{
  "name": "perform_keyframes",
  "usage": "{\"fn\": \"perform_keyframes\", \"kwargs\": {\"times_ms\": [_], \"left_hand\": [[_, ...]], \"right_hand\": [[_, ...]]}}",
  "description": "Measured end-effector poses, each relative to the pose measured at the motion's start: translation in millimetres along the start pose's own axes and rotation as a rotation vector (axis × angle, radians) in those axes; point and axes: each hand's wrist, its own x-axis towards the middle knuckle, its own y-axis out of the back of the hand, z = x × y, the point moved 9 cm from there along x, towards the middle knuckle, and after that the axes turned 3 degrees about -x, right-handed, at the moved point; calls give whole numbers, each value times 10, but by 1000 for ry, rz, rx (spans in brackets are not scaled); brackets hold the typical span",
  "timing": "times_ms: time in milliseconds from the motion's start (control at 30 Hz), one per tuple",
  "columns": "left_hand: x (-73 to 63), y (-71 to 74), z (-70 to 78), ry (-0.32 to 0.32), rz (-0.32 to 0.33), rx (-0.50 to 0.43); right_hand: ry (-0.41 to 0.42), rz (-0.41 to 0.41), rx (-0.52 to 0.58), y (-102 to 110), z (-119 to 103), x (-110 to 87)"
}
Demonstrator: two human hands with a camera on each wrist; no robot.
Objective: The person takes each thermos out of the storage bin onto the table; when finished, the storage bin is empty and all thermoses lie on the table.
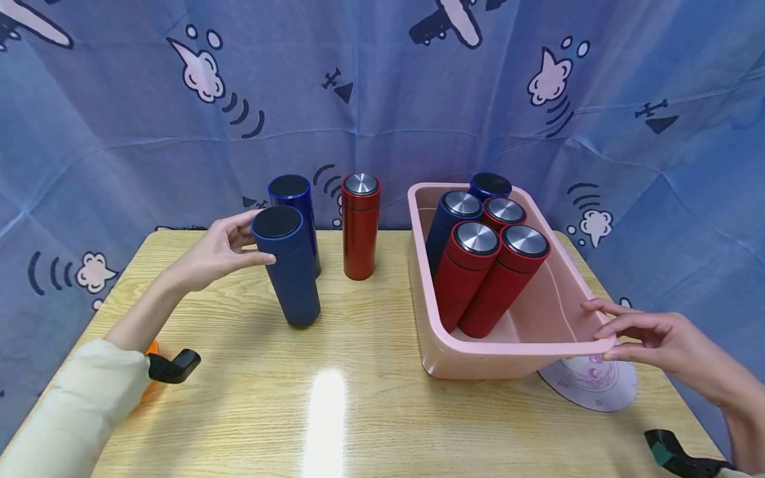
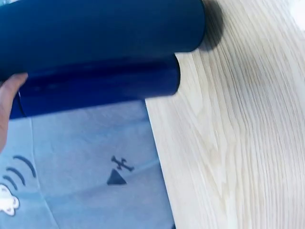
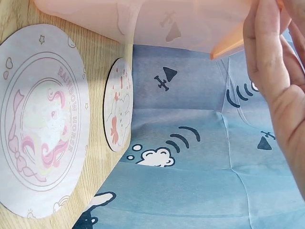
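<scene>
The left hand (image 1: 221, 245) grips a matte blue bottle (image 1: 291, 275) by its dark-lidded top, slightly tilted; I can't quite tell whether its base touches the counter (image 1: 382, 411). From that bottle, a glossy blue bottle (image 1: 312, 229) stands near at one o'clock, a red bottle (image 1: 360, 232) at two o'clock, and a pink bin (image 1: 490, 365) at three. The bin holds five more bottles, three red and two blue. The right hand (image 1: 663, 338) pinches the bin's corner at four o'clock, above a round mat (image 1: 592, 392).
</scene>
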Motion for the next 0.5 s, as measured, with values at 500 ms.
{"fn": "perform_keyframes", "kwargs": {"times_ms": [500], "left_hand": [[2,105,-108,-55,-114,-83]], "right_hand": [[2,0,33,3,-16,-4]]}}
